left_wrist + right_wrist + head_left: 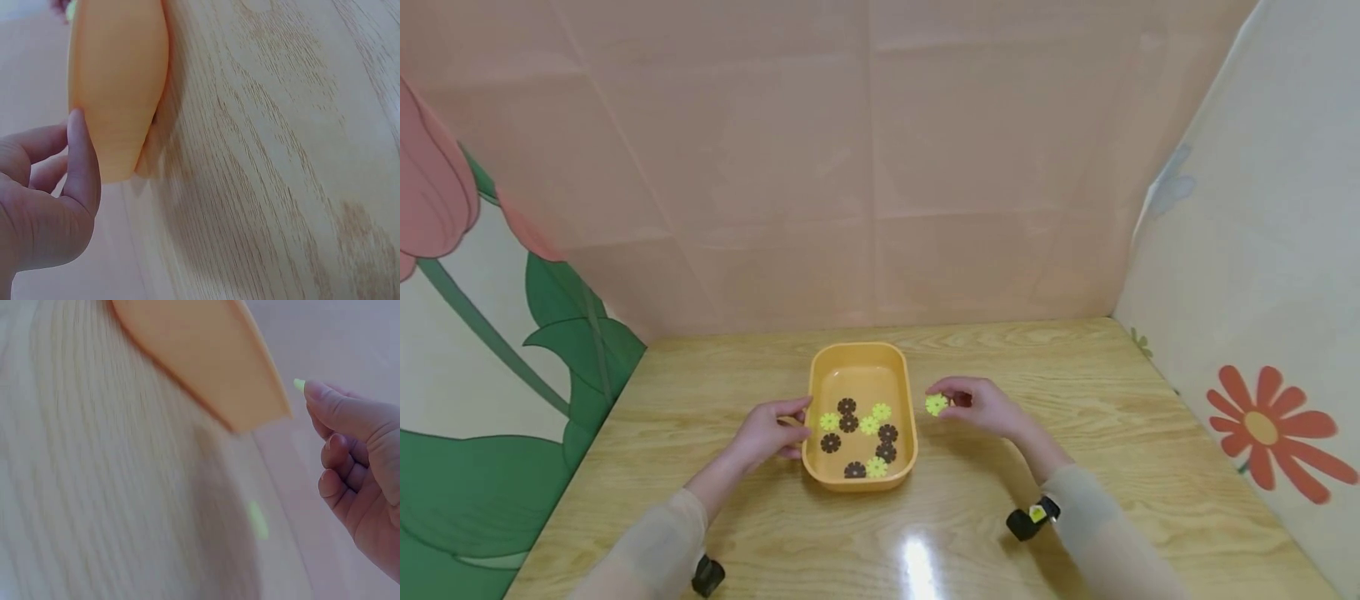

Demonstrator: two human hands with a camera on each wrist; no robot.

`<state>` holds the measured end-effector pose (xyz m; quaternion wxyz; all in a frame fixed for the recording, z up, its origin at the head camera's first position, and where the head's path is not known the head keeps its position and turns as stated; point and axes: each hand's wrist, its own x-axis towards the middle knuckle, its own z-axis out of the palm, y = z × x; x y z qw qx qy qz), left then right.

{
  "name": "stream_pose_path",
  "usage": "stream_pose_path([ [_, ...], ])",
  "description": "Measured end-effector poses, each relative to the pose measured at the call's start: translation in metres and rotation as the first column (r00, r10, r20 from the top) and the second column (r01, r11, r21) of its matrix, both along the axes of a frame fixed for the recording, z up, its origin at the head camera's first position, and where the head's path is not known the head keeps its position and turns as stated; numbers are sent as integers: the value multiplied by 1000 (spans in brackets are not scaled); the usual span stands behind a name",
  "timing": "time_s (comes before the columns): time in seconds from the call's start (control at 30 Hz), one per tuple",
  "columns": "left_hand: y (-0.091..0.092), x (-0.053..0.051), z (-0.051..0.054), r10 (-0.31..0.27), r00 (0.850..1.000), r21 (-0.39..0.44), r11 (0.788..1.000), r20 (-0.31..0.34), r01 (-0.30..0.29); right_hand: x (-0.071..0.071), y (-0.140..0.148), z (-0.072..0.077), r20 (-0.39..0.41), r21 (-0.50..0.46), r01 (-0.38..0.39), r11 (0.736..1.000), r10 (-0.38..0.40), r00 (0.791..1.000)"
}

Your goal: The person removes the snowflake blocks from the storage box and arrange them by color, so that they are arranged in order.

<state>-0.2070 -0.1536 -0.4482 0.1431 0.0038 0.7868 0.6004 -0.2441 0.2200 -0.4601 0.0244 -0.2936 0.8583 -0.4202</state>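
An orange-yellow plastic tray [859,379] stands on the wooden table in the head view. Inside lie several dark brown flower-shaped discs [831,442] and several yellow-green ones [882,412], mostly toward its near half. My left hand [763,432] holds the tray by its left rim; the left wrist view shows the thumb [81,162] against the tray's wall [122,81]. Just right of the tray, my right hand [988,407] pinches one yellow-green flower disc [936,405] between thumb and forefinger. That disc [299,385] appears edge-on in the right wrist view, apart from the tray.
The wood-grained table [1000,354] meets a pink sheet [880,208] at the back. Painted panels stand left and right, with green leaves and a red flower [1262,427]. A blurred green patch [258,520] shows low in the right wrist view, perhaps a reflection.
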Motion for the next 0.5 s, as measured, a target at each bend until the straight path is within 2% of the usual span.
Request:
stream_pose_path([
  [0.27,-1,0,2,-5,1000,-8,1000,-5,5,-8,45,-28,13,-94,101,990,-100,995],
  [0.5,-1,1,2,-22,1000,-15,1000,-6,22,-15,68,-45,6,-57,177,983,-177,984],
])
